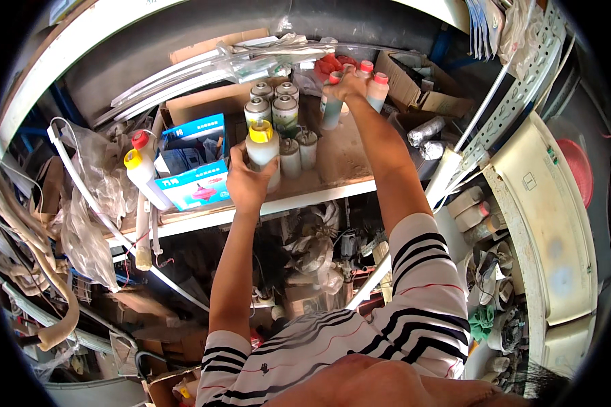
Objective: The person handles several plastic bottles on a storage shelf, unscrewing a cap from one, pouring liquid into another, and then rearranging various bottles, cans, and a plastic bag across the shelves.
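My left hand (246, 182) grips a pale plastic bottle with a yellow cap (263, 145) at the front of a dusty shelf (339, 159). My right hand (347, 86) reaches to the back of the shelf and closes on a bottle with a red cap (332, 102). Two more red-capped bottles (375, 87) stand right beside that hand. Between my hands stand several grey spray cans (284, 112) and small pale containers (299, 150).
A blue and white box (198, 183) and two leaning bottles with red and yellow caps (141, 169) sit left of my left hand. Cardboard boxes (414, 91), white pipes (204, 68), hoses and plastic bags crowd the shelf. A white metal rack (523, 74) stands at right.
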`<state>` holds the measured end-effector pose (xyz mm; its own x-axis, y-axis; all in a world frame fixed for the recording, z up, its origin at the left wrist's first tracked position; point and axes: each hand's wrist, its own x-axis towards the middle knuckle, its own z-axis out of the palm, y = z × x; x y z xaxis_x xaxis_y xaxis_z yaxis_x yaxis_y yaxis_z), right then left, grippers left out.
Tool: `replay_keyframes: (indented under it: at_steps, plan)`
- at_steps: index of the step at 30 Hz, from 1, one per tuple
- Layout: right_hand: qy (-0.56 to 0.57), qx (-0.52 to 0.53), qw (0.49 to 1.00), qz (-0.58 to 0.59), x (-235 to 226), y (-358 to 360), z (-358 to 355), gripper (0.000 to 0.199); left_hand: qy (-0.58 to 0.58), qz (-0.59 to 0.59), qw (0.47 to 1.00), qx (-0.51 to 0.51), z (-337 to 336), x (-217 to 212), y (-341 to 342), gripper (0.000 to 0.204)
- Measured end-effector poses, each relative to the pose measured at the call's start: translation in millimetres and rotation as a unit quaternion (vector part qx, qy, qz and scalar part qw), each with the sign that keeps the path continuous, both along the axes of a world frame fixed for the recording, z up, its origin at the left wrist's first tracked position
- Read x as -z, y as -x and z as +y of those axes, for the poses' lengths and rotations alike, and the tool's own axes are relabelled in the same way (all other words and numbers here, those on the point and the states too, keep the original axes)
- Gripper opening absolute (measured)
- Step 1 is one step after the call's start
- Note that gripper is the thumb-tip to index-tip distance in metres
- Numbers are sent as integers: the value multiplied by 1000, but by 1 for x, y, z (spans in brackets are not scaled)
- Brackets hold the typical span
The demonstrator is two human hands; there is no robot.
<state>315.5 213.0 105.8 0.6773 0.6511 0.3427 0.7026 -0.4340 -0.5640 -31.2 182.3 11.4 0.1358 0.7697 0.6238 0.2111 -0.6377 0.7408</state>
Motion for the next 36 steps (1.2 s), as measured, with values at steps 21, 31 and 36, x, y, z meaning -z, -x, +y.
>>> replay_keyframes:
  at_steps: [21,31,36]
  plan:
    - [110,183,974,74,-1,-148,-44,100,21,24,999,7,-4,-7,2,63]
    - [174,108,979,15,9,-154,-30,87,16,10,1000,4,-2,-3,1,65]
    - [44,153,987,13,2,-117,-68,83,19,-14,999,23,2,0,-1,66]
